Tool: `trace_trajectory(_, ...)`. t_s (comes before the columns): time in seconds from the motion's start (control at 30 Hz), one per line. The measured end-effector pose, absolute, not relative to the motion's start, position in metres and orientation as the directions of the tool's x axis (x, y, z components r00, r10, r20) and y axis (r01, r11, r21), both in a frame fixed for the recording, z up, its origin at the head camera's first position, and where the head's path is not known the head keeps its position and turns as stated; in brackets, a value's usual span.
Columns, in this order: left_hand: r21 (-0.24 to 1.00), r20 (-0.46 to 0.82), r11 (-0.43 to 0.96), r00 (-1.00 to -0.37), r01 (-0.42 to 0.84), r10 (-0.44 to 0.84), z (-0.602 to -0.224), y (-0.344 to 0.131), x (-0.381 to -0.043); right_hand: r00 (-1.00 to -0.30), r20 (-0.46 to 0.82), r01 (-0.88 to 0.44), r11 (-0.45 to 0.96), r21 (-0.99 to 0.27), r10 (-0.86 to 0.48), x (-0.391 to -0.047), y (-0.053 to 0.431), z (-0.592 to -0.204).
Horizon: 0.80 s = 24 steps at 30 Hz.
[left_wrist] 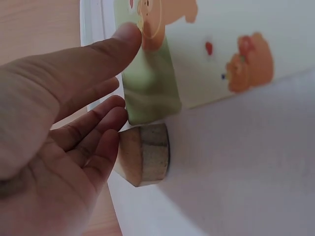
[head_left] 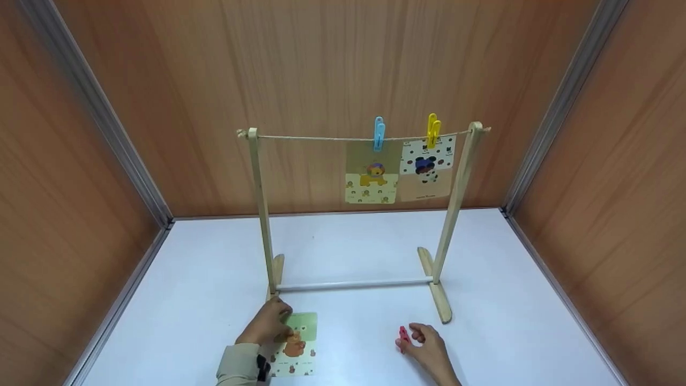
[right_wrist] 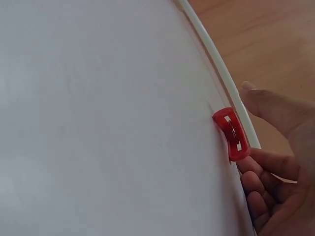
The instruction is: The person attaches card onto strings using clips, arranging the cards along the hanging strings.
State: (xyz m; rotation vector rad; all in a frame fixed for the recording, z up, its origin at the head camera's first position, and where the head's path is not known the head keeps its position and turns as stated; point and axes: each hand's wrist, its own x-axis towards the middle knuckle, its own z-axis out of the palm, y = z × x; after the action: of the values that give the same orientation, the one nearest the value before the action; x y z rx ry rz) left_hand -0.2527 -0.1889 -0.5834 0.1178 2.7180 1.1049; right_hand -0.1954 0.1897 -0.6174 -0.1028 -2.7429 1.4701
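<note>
My left hand (head_left: 266,323) is at the left side of a card (head_left: 305,351) with a green top and a printed brown bear. In the left wrist view its thumb (left_wrist: 129,37) lies over the card's face, and the other fingers (left_wrist: 114,110) sit loosely curved at the card's edge. On the right, my right hand (head_left: 427,348) is at a small red clothespin (head_left: 403,338), thumb and forefinger spread apart on either side of it. The right wrist view has the clothespin (right_wrist: 232,135) close over the white surface, the forefinger near its lower end.
Beyond my hands stands a wooden rack with a left post (head_left: 261,214), a right post (head_left: 455,209) and a string (head_left: 316,139). A blue clothespin (head_left: 379,134) holds a lion card (head_left: 371,187); a yellow clothespin (head_left: 433,131) holds a dotted card (head_left: 429,185). Wood-grain walls surround the white table (head_left: 177,300).
</note>
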Motion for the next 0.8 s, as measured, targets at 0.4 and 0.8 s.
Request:
trace_trajectory(0.4, 0.676, -0.145, 0.737, -0.979, 0.006, 0.142, -0.5801, -0.1855, -0.2487, -1.000, 0.013, -0.001, 0.563, -0.827, 0.018, -0.1963, 0.1906, -0.6212)
trace_trajectory(0.8, 0.642, -0.114, 0.767, -0.986, 0.020, 0.122, -0.5811, -0.1797, -0.2496, -0.998, -0.006, -0.035, 0.576, -0.817, -0.069, -0.1961, 0.1957, -0.6252)
